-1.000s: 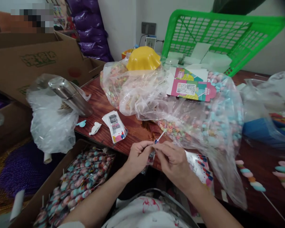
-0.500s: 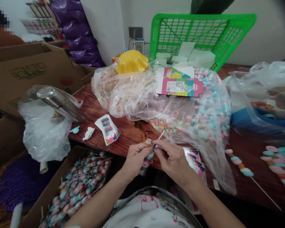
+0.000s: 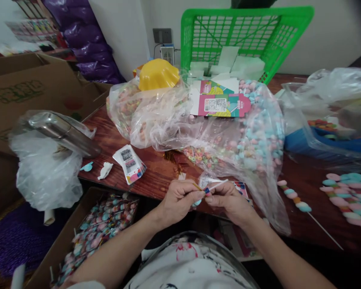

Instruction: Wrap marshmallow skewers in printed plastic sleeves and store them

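Observation:
Over the table's front edge my two hands meet, fingertips almost touching, on one wrapped marshmallow skewer. Its white stick (image 3: 219, 186) points up to the right, and a pale blue piece (image 3: 196, 203) shows beneath the fingers; the rest is hidden. My left hand (image 3: 180, 199) is closed in a pinch on the skewer, with a thin gold tie (image 3: 197, 186) sticking out at its fingertips. My right hand (image 3: 228, 202) pinches at the base of the stick, beside a small blue-and-pink printed bit (image 3: 207, 192). More gold ties (image 3: 169, 155) lie on the table beyond.
Left of my hands are a card stack (image 3: 129, 163), a steel flask (image 3: 63, 134) and a carton of wrapped skewers (image 3: 100, 228). Behind lie clear bags of candy (image 3: 258, 128) and a green basket (image 3: 246, 14). Unwrapped skewers (image 3: 295, 196) rest at the right.
The view has shifted slightly. My hands have turned on the skewer, and its stick now leans further right. The gold tie now sticks out between my fingertips.

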Demonstrator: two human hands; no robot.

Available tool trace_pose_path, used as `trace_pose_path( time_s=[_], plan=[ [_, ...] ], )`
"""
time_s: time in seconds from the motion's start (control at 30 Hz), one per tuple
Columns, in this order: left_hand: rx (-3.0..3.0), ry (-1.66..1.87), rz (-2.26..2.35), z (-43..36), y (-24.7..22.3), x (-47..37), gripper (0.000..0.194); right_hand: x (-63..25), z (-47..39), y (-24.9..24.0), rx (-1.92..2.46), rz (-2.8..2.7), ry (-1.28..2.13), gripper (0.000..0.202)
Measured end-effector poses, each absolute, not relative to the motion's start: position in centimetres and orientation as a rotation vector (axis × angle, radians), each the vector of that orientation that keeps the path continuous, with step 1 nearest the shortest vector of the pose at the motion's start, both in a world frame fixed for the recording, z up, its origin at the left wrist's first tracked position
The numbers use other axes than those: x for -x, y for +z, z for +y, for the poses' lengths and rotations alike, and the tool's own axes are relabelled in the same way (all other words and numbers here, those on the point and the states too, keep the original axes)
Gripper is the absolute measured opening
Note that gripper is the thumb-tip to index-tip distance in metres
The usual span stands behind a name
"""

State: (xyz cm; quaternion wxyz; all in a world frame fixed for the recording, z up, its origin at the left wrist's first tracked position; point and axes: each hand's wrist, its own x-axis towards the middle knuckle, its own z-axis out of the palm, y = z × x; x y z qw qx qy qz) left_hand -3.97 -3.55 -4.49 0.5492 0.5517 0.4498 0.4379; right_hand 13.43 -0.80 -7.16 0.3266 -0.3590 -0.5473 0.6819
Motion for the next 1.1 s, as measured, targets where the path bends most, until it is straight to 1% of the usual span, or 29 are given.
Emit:
trace_pose_path(
  time_s=[0.07,0.1,0.13,0.2,0.23,0.27,0.3,0.37,0.43,0.57,0.7,0.87,0.97,1.03,1.1],
  plan=[
    [-1.143,0.833,1.055,-3.5,-4.5,3.9,0.029,-14.4,-0.6,-6.5,0.91,-1.589,1.738,0.018],
    [-1.042,0.725,1.042,-3.4,-4.6,3.9,0.029,-14.8,-0.6,-6.0,0.879,-1.736,1.614,0.015],
    [-0.942,0.627,1.016,-3.4,-4.7,3.9,0.029,-15.2,-0.8,-5.4,0.823,-1.922,1.423,0.013],
    [-0.78,0.473,0.924,-3.2,-4.8,3.8,0.024,-15.8,-1.4,-4.2,0.629,-2.264,0.896,0.021],
    [-0.72,0.41,0.863,-3.0,-4.8,3.8,0.02,-16.1,-1.8,-3.7,0.513,-2.365,0.646,0.025],
    [-0.675,0.347,0.804,-2.9,-4.7,3.7,0.016,-16.3,-2.2,-3.3,0.412,-2.415,0.467,0.027],
    [-0.645,0.275,0.752,-2.7,-4.6,3.6,0.013,-16.5,-2.6,-3.0,0.327,-2.444,0.339,0.027],
    [-0.624,0.123,0.679,-2.5,-4.4,3.4,0.009,-16.8,-3.1,-2.7,0.206,-2.47,0.187,0.024],
    [-0.63,0.005,0.634,-2.3,-4.3,3.1,0.009,-17.1,-3.4,-2.7,0.133,-2.488,0.15,0.023],
    [-0.701,-0.156,0.573,-2.0,-4.1,2.4,0.008,-17.4,-3.4,-2.4,-0.001,-2.572,0.216,0.022],
    [-0.775,-0.264,0.523,-1.8,-4.0,1.8,0.017,-17.8,-3.5,-1.9,-0.081,-2.591,0.218,0.02],
    [-0.928,-0.262,0.494,-0.9,-4.0,1.6,0.03,-17.9,-4.1,-1.8,0.038,-2.677,0.218,0.024],
    [-1.335,-0.172,0.49,0.0,-2.5,1.7,0.028,-17.7,-4.2,-2.5,0.172,-2.71,0.223,0.022],
    [-1.864,-0.137,0.614,0.1,-0.7,1.7,0.02,-17.5,-3.7,-3.3,0.277,-2.714,0.177,0.02],
    [-2.45,-0.039,0.862,-0.5,1.0,1.3,0.016,-17.5,-2.5,-4.1,0.435,-2.651,0.148,0.017]
  ],
)
